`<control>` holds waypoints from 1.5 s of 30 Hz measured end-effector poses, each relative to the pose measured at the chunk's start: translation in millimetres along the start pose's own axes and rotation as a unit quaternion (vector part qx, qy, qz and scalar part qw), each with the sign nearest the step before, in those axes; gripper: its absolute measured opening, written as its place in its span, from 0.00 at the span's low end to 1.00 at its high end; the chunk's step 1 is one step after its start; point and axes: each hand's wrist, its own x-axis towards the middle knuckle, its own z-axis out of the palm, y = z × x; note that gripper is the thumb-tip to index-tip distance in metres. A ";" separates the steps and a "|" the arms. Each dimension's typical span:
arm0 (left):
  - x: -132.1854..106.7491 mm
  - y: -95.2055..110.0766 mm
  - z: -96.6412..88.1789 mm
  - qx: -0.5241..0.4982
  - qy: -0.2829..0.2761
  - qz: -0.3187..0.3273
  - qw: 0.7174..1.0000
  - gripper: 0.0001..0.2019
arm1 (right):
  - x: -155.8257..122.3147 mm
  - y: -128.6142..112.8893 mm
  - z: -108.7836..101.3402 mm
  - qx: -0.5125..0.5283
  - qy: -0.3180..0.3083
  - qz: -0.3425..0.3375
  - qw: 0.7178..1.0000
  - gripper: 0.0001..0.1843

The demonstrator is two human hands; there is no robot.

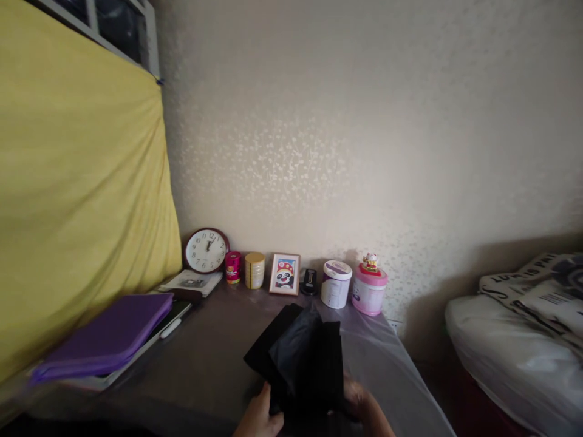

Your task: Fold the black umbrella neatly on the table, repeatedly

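Note:
Both hands hold a black folded bundle of thin, creased material (314, 358) above the near part of the table. Whether it is cloth, a bag or something else I cannot tell. A slightly shinier, greyish flap stands up along its middle. My left hand (260, 416) grips the lower left edge, thumb in front and the other fingers hidden behind. At the lower right edge my right hand (364, 403) is closed on the bundle, its fingertips partly hidden and dim.
Along the back of the table (214, 352) stand a clock (207, 250), a red can (233, 267), a yellow-lidded jar (255, 271), a framed panda picture (285, 274), a small black object (309, 282), a white tub (336, 285) and a pink tub (369, 291). A purple folder (107, 334) lies left.

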 end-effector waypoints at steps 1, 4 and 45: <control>2.2 -2.3 2.7 0.021 0.002 -0.002 1.000 0.31 | -3.4 3.2 1.9 0.008 -0.026 0.038 0.999 0.17; 4.2 -4.0 8.2 0.076 0.015 0.003 0.997 0.32 | -10.8 4.1 -2.4 0.034 -0.096 0.127 0.987 0.17; -18.6 18.8 28.5 0.219 0.021 0.016 0.975 0.37 | 3.0 -55.9 -9.3 -0.373 0.073 -0.203 0.902 0.13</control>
